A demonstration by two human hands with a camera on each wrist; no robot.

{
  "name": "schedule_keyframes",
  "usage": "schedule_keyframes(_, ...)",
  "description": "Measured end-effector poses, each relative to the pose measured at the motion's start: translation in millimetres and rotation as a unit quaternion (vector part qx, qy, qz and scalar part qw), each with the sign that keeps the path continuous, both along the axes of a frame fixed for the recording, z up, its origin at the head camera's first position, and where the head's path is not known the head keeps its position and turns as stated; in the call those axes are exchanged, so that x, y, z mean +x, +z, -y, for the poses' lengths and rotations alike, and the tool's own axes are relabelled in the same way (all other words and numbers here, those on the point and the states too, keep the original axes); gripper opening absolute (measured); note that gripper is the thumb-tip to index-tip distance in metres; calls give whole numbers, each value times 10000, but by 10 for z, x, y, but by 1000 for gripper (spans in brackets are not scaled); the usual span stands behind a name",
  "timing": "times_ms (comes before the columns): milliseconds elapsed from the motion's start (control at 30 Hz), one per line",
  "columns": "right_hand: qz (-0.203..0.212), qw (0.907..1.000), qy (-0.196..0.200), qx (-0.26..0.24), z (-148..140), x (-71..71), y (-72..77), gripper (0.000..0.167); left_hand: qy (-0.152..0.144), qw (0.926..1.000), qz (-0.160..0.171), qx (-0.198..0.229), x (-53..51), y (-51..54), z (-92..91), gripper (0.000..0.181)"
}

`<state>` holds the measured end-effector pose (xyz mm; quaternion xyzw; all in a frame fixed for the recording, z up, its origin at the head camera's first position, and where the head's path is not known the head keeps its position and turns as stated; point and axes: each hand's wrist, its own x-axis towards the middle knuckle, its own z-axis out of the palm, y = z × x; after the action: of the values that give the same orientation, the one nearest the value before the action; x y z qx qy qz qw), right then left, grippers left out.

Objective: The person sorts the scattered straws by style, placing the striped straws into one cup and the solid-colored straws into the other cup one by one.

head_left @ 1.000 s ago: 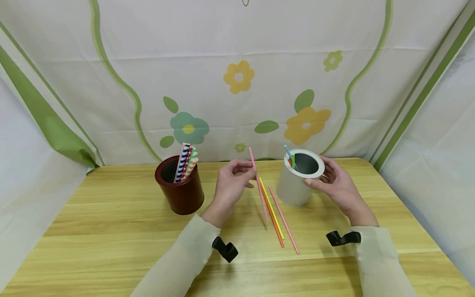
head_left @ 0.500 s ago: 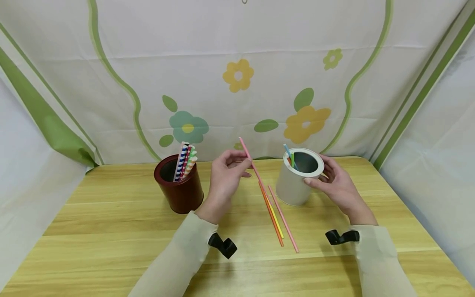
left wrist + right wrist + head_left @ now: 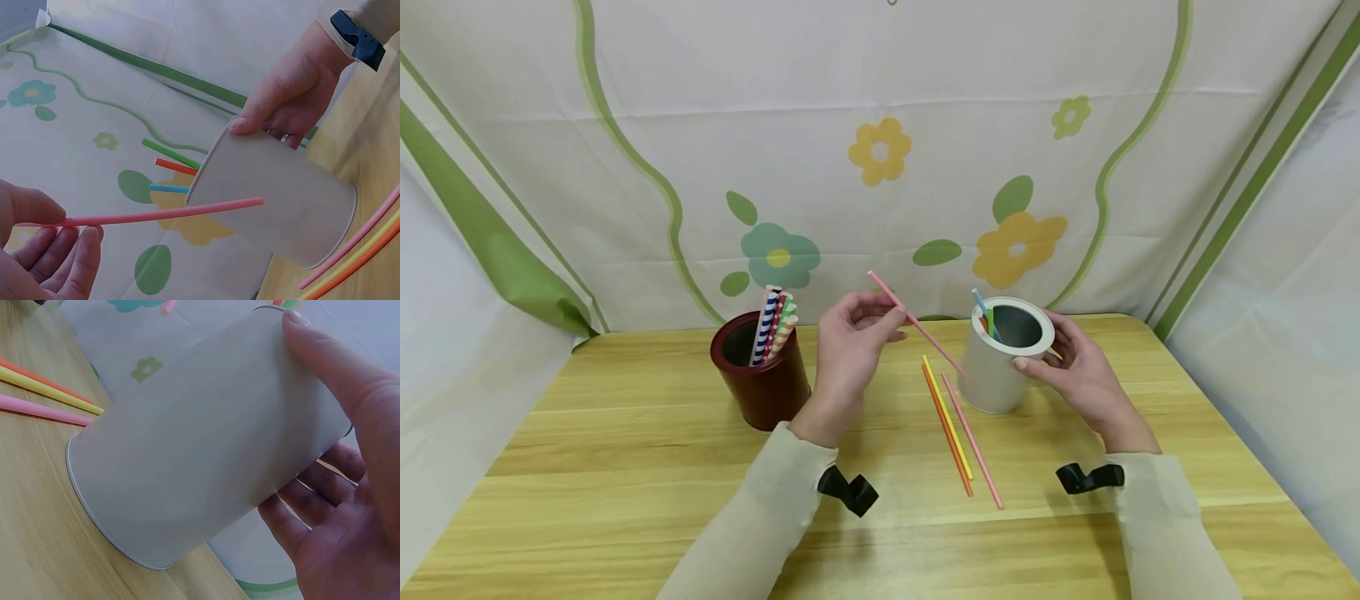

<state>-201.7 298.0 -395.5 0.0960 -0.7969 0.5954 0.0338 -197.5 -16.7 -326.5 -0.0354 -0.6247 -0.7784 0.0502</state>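
Observation:
My left hand (image 3: 853,342) pinches a pink straw (image 3: 927,335) between thumb and fingers near its upper end. The straw slants down to the right, its lower end in front of a white can (image 3: 988,379). On the can's right side, my right hand (image 3: 1086,379) grips it, thumb by the rim and fingers behind. The can stands upright and holds a blue straw (image 3: 169,188), a green straw (image 3: 169,152) and an orange straw (image 3: 177,167). On the table between the hands lie a yellow straw (image 3: 957,439), an orange straw (image 3: 946,427) and another pink straw (image 3: 972,441).
To the left stands a dark red can (image 3: 767,396) with several striped and dotted paper straws (image 3: 765,332) leaning in it. A white curtain (image 3: 700,167) with printed flowers hangs behind the wooden table (image 3: 587,467). Black wrist mounts (image 3: 848,490) sit on both sleeves.
My left hand has risen slightly and moved left with the pink straw. The straw has tilted from steep to more level, its lower end swinging right toward the white can. The right hand stays put.

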Motion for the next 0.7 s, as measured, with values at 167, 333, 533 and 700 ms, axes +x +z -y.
schedule_keyframes(167, 16, 10000, -36, 39, -2, -2, -6, 75, 153, 9997, -146, -77, 22, 52, 21, 21)
schedule_keyframes(333, -15, 10000, -51, 50, -2, -3, -11, 74, 335, 9980, -523, -117, 42, 95, 47, 19)
schedule_keyframes(533, -8, 10000, -67, 48, -5, -2, -9, 75, 461, 9946, -924, -100, 36, 113, 67, 14)
schedule_keyframes(700, 46, 9999, -109, 109, 2, -2, -5, 77, 456, 9910, -1262, -48, 30, 119, 73, 12)
